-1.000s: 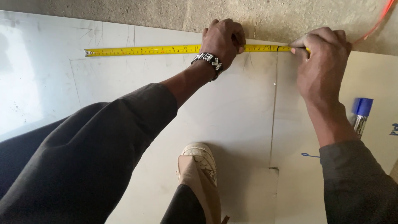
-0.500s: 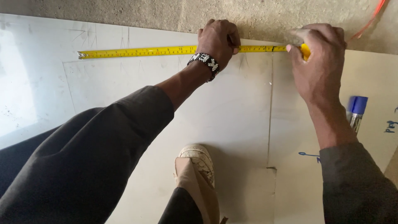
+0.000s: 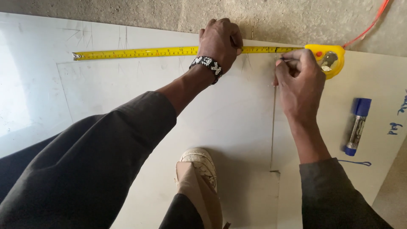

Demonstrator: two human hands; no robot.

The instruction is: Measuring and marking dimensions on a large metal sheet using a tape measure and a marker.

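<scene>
The yellow tape measure [image 3: 169, 52] lies stretched flat along the far edge of the white sheet [image 3: 237, 114], its hooked tip out to the left and its yellow case [image 3: 328, 59] sitting at the right end of the blade. The left hand [image 3: 220, 42] comes down on the blade about two-thirds of the way from the tip toward the case, fingers curled over and pressing it onto the sheet, palm down; a black-and-white beaded bracelet [image 3: 206, 65] sits on that wrist. The right hand [image 3: 299, 82] is just this side of the blade, right next to the case, its fingertips pinched narrow around a thin dark marking tool [image 3: 286, 60]; what kind of tool cannot be made out. The tip of that tool sits close to the blade's near edge, at the top of a thin scored line [image 3: 273, 123] that runs away from the tape toward the person. Near that line's lower end stands a foot in a tan shoe [image 3: 199, 174], planted on the sheet. To the right of the case and nearer the person, a blue-capped marker pen [image 3: 357, 126] lies on the sheet, well apart from both hands. Beyond the tape is rough concrete [image 3: 127, 12], and an orange cord [image 3: 369, 27] runs off from the case's side.
</scene>
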